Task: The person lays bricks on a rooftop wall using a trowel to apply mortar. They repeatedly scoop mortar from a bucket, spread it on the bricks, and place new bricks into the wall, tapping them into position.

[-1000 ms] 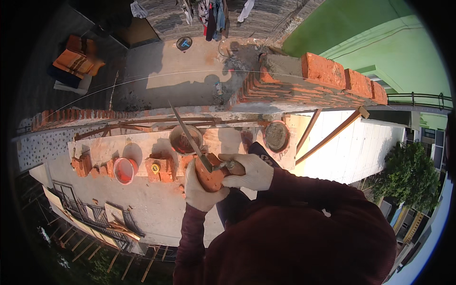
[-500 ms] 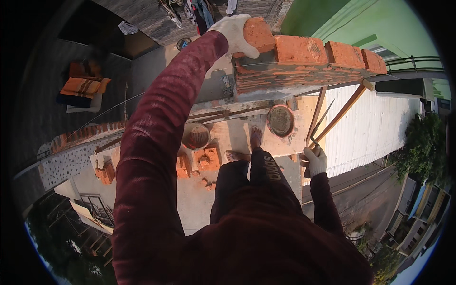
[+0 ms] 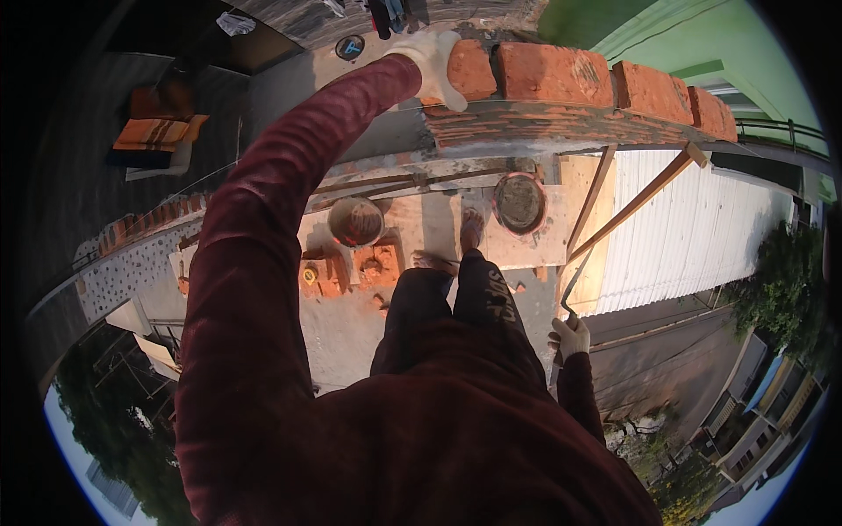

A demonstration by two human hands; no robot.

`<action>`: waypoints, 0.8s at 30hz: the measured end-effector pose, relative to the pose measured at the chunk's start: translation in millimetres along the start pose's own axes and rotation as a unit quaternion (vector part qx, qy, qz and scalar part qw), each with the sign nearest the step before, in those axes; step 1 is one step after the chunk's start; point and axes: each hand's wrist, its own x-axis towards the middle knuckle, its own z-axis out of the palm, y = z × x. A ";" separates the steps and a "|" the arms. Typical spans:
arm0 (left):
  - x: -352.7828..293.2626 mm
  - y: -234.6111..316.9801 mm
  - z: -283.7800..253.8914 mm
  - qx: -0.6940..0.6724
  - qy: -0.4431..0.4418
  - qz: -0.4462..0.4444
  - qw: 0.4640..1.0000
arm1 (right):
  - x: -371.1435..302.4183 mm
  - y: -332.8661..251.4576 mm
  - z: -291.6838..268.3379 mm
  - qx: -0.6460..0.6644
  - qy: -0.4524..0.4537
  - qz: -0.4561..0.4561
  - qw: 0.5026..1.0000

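My left hand [image 3: 428, 68], in a white work glove, grips an orange brick [image 3: 472, 70] at the left end of the top course. Several more bricks [image 3: 554, 75] lie along that course, on a wall [image 3: 526, 125] with mortar squeezed out between its layers. A thin string runs along the wall's near face. Low at my right side, my gloved right hand [image 3: 572, 337] is closed round the handle of a trowel [image 3: 573, 287], its narrow blade pointing up and away. Whether mortar is on the blade, I cannot tell.
Near my bare feet stand a tub of grey mortar [image 3: 519, 203] and a second bucket [image 3: 356, 223]. Loose bricks [image 3: 377, 263] and broken pieces lie to the left. Wooden props [image 3: 636, 207] lean at the wall's right, beside white corrugated roofing [image 3: 693, 228] beyond the platform's edge.
The brick at the left end sits lower and straighter against the course, my left hand still on it. My right hand has drawn back slightly with the trowel, and the view has shifted.
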 end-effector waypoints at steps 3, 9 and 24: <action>-15.1 13.1 -11.3 -0.001 -0.022 -0.033 0.999 | 4.5 -19.8 -4.4 -0.045 -0.017 -0.017 0.999; -18.5 10.9 -16.1 -0.012 -0.041 -0.011 0.999 | -7.4 -81.1 9.5 -0.062 -0.069 -0.047 0.995; -8.2 -19.4 17.1 -0.105 0.052 0.053 0.992 | -141.7 -189.8 96.9 0.046 -0.157 -0.302 0.939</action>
